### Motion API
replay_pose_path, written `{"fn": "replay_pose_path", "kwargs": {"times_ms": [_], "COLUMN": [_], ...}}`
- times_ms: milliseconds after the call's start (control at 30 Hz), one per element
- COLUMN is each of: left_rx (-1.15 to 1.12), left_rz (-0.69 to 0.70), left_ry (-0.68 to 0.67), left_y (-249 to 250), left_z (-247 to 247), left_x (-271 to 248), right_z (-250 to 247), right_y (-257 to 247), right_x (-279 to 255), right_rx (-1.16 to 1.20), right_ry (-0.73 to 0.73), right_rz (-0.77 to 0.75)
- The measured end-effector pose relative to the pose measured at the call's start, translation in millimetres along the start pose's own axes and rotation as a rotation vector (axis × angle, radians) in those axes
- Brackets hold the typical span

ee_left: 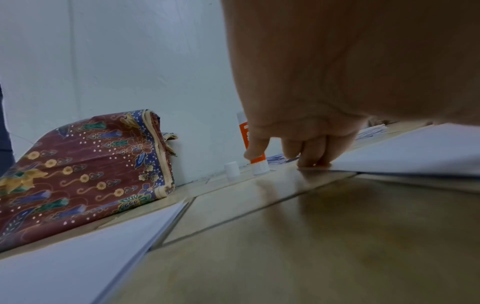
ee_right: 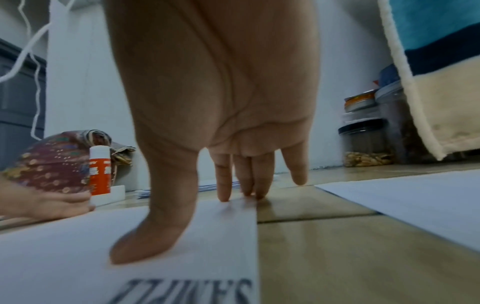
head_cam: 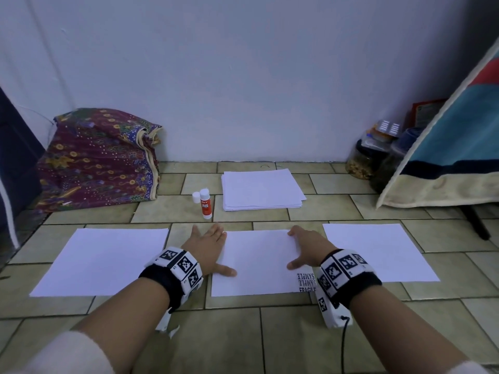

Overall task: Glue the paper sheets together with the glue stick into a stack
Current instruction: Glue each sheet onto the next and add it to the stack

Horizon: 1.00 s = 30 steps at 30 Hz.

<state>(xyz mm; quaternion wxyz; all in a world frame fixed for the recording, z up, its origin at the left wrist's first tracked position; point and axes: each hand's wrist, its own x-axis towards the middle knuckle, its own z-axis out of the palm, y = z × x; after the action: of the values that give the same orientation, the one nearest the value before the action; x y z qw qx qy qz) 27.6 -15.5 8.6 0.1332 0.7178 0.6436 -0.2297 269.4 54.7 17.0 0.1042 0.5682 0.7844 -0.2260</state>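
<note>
Two hands press flat on the middle sheet [head_cam: 256, 261] on the tiled floor [head_cam: 243, 333]. The left hand [head_cam: 206, 248] rests its straight fingers on the left edge. The right hand [head_cam: 306, 245] spreads its fingers on the right edge. One sheet [head_cam: 102, 261] lies left, another sheet [head_cam: 378, 252] right. Farther back the glue stick [head_cam: 205, 203] stands upright, its cap [head_cam: 195, 197] beside it, next to the paper pile [head_cam: 260, 188].

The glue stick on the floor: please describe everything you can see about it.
The glue stick is a small tube that looks plastic, white at top and base, with an orange-red label in white letters. It stands upright on the tiled floor, uncapped, its white cap standing just to its left. It is left of the paper stack, beyond the left hand. Nothing touches it.
</note>
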Motion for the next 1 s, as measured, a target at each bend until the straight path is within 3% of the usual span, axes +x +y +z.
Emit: {"fn": "replay_pose_path", "kwargs": {"times_ms": [133,200,300,500,567,700,833,1000], "left_rx": [0.02,-0.026,-0.059,-0.113,-0.195,-0.199,-0.136,-0.09], "left_rz": [-0.022,0.066,0.198,0.045,-0.016,-0.031,-0.015,-0.017], "left_ry": [0.225,0.284,0.266,0.305,0.281,0.079,0.027,0.011], "left_y": [4.2,12.5,26.5,23.9,17.5,9.4,6.8,6.0], "left_z": [-13.9,-12.3,-4.9,-14.2,-8.7,4.1,7.1,8.0], "left_x": [-0.1,0.9,0.2,-11.9,-6.4,3.1,5.9,6.3], "right_z": [3.1,8.1,21.5,35.7,33.5,28.1,22.2,8.3], "right_y": [-23.6,-38.6,-57.4,-77.7,-83.5,-92.7,-86.3,-46.4], "right_x": [-1.8,3.1,13.6,13.5,14.0,11.8,13.1,15.8], "right_rx": [-0.381,-0.334,-0.248,-0.196,-0.163,-0.085,-0.107,-0.067], "right_ry": [0.057,0.033,0.023,0.065,0.036,-0.019,-0.089,-0.018], "right_rz": [0.092,0.096,0.042,-0.207,-0.31,-0.393,-0.329,-0.128]}}
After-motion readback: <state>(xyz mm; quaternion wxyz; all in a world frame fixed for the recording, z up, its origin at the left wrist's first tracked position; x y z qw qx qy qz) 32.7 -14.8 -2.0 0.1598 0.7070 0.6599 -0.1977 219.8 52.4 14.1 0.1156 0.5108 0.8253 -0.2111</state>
